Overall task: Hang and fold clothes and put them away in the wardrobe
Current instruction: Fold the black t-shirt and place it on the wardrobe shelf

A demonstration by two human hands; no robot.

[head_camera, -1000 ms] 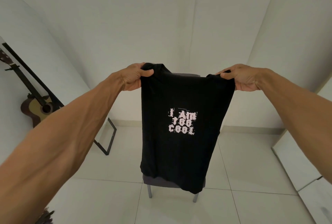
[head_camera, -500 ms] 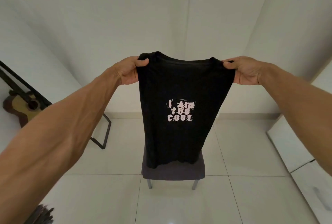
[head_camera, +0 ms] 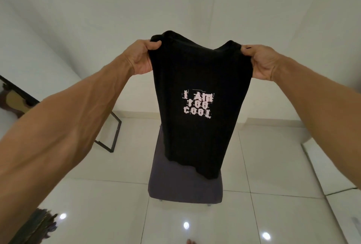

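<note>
While the white tiled floor (head_camera: pixel 107 214) is spreading under everything, a good part of it is being covered by the two bare forearms reaching in from the lower corners.

A black T-shirt (head_camera: pixel 199 79) is hanging in the air in front of the person, held up by its shoulders above a chair (head_camera: pixel 183 183). Its hem is dangling over the back half of the seat, and I cannot tell whether cloth and seat are touching. The shirt's sleeves cannot be made out. The shirt is hiding the chair's backrest completely; only the grey seat and two leg tips under its front edge are showing.

Along the right edge of the floor a low white unit (head_camera: pixel 332 165) is being cut off by the frame, so what it is cannot be told. Near the left edge a black-framed panel (head_camera: pixel 115 134) is leaning on the floor, with the left forearm covering its middle. Beside it, part of a guitar body (head_camera: pixel 13 101) is peeking out, the rest cut off.

The left hand (head_camera: pixel 141 58) is gripping one shoulder of the shirt and the right hand (head_camera: pixel 260 61) the other. Each thumb is lying on the near side, and the fingers are hidden behind the cloth.

At the floor's near left corner a dark, blurred heap (head_camera: pixel 41 224) is lying, too smeared to identify.

On the shirt, pale, glitch-style lettering (head_camera: pixel 197 105) is reading "I AM TOO COOL" over three lines.

At the bottom edge a toe tip (head_camera: pixel 189 241) is just showing.
</note>
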